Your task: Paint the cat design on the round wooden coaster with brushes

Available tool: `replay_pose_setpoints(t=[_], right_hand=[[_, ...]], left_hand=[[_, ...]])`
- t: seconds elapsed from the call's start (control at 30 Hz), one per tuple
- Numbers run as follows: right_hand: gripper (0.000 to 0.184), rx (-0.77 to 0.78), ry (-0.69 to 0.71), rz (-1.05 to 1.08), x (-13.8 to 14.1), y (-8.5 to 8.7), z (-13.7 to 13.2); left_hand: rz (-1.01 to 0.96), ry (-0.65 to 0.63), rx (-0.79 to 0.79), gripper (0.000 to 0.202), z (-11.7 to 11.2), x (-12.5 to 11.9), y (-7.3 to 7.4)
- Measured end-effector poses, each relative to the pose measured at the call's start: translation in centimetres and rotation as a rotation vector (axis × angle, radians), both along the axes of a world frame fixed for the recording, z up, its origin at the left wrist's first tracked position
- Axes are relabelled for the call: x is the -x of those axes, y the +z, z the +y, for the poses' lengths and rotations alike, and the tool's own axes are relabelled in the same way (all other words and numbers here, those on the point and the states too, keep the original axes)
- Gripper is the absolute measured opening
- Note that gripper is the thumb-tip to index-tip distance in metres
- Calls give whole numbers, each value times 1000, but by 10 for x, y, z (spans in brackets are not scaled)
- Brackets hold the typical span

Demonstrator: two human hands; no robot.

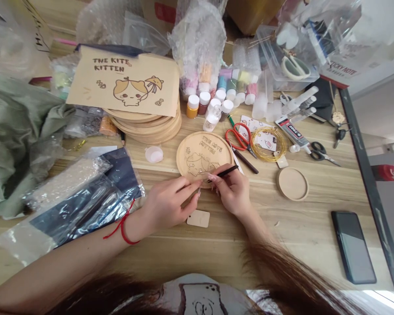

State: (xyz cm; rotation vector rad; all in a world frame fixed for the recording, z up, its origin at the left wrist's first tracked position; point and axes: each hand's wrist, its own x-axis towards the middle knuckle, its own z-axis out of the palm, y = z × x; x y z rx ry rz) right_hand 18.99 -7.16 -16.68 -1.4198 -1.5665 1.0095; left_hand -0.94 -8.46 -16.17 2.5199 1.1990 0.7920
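- Head view, and here are your hands: the left hand [169, 205] and the right hand [231, 190] are working close together, almost meeting at the lower edge of the disc.
- Your left fingers [190, 189] are pressed against that edge, steadying the round wooden disc [202, 157], which sits on the wooden tabletop [282, 227] with its kitten drawing and lettering.
- Your right hand is pinching a slim black tool [223, 173], pen-style, its tip down at the disc. It looks to be touching the wood, but your fingers crowd the view, so I can't swear to it.
- A red string bracelet [122, 227] circles your left wrist, and a small wooden tag [198, 218] lies just below your hands.
- Up ahead, a stack of wooden discs [147, 127] sits under a kitten-printed card [123, 81], with paint bottles [193, 106] lined up behind.
- Over to the right of the disc, red-handled scissors [239, 136] lie beside a coil of gold wire [268, 144], then a tube of glue [292, 132] and black-handled scissors [320, 151].
- Below those sit a blank wooden dish [292, 183] and a smartphone [353, 247], face up.
- Far left, a green cloth [19, 135] is bunched next to plastic bags [85, 201].
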Motion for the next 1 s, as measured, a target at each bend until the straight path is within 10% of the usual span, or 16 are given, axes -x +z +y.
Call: replay_pose_setpoints(t=[1.0], right_hand=[[5, -93, 10, -99, -1, -4, 0]], left_hand=[[-20, -3, -38, 25, 0, -1, 2]])
